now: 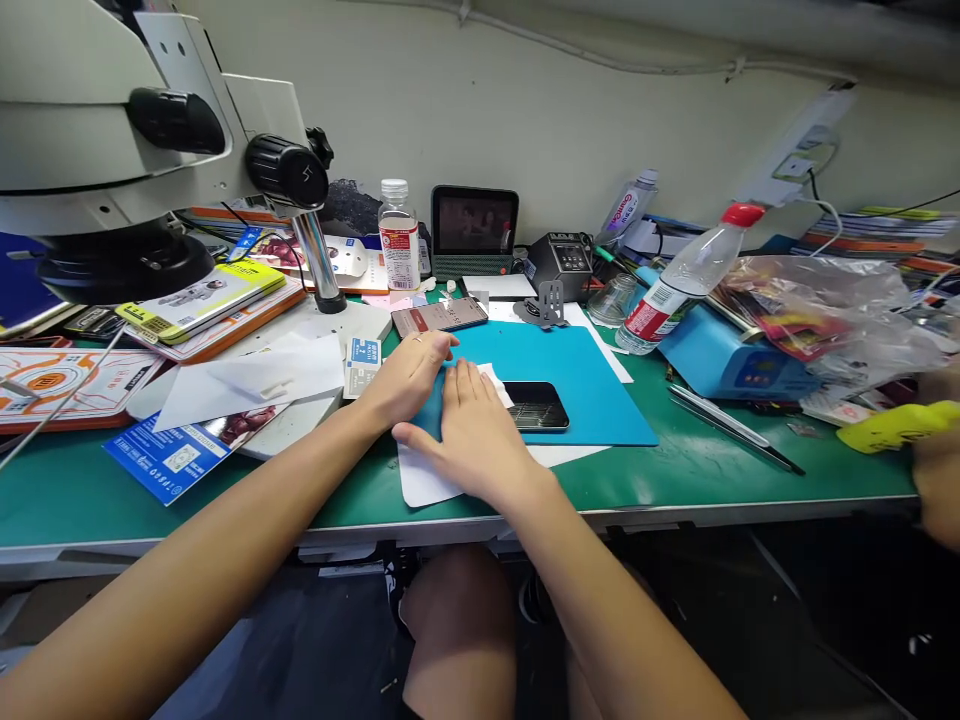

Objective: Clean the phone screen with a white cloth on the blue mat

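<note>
My right hand (484, 440) lies flat, fingers stretched out, over a crumpled white tissue (496, 384) at the left part of a dark smartphone (541, 408). The phone's screen looks cracked or streaked, and its left end is hidden under this hand. My left hand (409, 380) rests on its edge just to the left, fingers curled; what they enclose, if anything, is hidden. Beneath lies a blue mat (600, 405), with a white sheet (424, 480) showing under its near edge. Behind my left hand lies a second phone (441, 316) with a lit screen.
A microscope (97, 200) overhangs the left side. Right of the mat are tweezers (731, 425), a plastic bottle (690, 280) leaning against a blue box (727, 350), and another person's hand (937, 480) beside a yellow object (896, 427). A small screen (475, 222) stands at the back.
</note>
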The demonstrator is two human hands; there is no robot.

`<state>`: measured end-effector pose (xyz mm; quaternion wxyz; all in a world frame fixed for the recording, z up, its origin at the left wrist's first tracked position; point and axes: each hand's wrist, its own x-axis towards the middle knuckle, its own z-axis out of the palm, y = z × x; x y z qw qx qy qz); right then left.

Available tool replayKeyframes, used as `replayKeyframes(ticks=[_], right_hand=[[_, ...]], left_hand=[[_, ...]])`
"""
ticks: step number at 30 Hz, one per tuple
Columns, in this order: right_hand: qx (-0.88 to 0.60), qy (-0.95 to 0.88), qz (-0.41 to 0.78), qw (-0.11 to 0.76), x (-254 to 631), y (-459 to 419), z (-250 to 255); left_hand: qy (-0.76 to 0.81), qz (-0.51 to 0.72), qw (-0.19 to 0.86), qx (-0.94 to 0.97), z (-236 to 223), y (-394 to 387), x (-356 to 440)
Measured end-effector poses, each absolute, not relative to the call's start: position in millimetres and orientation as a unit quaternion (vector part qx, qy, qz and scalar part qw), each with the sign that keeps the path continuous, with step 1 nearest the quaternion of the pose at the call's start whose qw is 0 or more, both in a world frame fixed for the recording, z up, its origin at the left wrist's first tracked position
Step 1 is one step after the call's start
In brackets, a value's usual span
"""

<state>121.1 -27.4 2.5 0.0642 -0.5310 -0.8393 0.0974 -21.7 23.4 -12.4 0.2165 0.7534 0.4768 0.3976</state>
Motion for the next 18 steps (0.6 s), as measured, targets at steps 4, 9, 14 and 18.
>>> replayKeyframes(ticks=[4,9,14,18], right_hand=[[-0.541,-0.834,0.075,0.073,133,-56,-5],[-0.547,-0.833,0.062,0.056,183,-57,-6],[-0.57,-0.817,0.077,0.037,162,-23,3],[-0.52,-0.846,0.102,0.058,133,-30,6]], left_hand=[[0.475,0.392,0.216,0.758,-11,23,-22],[0.474,0.38,0.218,0.764,-7,24,-21],[0.477,0.391,0.217,0.757,-9,24,-23],[0.475,0.397,0.216,0.755,-12,23,-24]])
